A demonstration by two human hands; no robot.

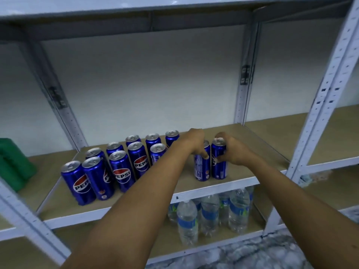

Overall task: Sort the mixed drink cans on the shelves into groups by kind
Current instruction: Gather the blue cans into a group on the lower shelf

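Head view, middle shelf [242, 133]: a board with a white front lip, bounded by a perforated white upright [326, 90] at right and grey posts behind. Ten blue Pepsi cans [120, 167] stand upright in two slanting rows on the left half, the nearest close to the front lip. Two more stand side by side right of centre, near the front edge and apart from the group. Bare board lies behind this pair, to its right as far as the upright, and in the gap between pair and group.

Left hand [196, 144] reaches over the left can of the pair [202, 167], fingers curled down round its top; one fingertip shows on the can's side. Right hand [233, 152] grips the right can of the pair [218, 162] high up, fingers wrapped round the upper body, thumb side at the rim. Both cans appear to sit on the board.

Hidden or unclear: the left forearm [155, 181] crosses the right end of the group, covering part of the last cans there. Green packs [13, 162] on the neighbouring bay are cut off at the left edge. Water bottles [209, 212] stand on the shelf below, their tops hidden by the front lip. Labels on the held cans face away and are blurred
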